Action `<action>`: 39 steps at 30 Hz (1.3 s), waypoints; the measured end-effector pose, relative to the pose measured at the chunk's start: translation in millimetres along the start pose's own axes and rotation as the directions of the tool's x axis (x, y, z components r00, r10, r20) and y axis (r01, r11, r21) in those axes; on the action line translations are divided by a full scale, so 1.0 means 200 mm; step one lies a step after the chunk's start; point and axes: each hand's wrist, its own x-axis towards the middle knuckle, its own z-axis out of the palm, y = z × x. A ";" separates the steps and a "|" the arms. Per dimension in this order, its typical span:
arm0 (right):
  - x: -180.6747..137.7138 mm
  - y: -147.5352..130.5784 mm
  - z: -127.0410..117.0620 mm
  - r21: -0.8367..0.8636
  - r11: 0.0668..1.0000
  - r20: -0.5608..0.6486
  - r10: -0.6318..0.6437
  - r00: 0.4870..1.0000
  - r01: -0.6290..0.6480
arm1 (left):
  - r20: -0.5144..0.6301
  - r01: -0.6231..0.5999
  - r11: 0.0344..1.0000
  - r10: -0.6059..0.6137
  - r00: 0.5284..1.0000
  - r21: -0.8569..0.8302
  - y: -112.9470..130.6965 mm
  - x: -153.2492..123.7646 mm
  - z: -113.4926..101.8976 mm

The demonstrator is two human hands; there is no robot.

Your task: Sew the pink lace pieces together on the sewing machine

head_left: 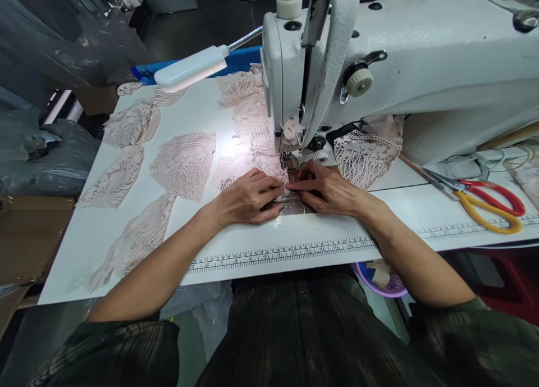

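White surface (126, 230) with printed ruler strip along near edge, lit by small lamp (191, 68). White sewing machine (379, 55) at rear right. Left hand (248, 197) and right hand (326, 189) flat, fingers extended, fingertips nearly meeting, pressing lace piece (252, 151) down just before presser foot (290, 161). More lace pieces (183, 163) spread at left, apart from hands. Scissors (484, 199) with red and yellow handles lie at right, well apart.

Lamp (191, 68) glare beneath machine head, dim surroundings, bowed wide-angle edges
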 end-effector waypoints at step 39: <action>0.11 -0.13 -0.01 -0.306 0.868 -0.078 0.385 0.919 -0.390 | 0.308 0.550 0.064 -0.773 0.555 -0.833 -0.02 0.04 -0.04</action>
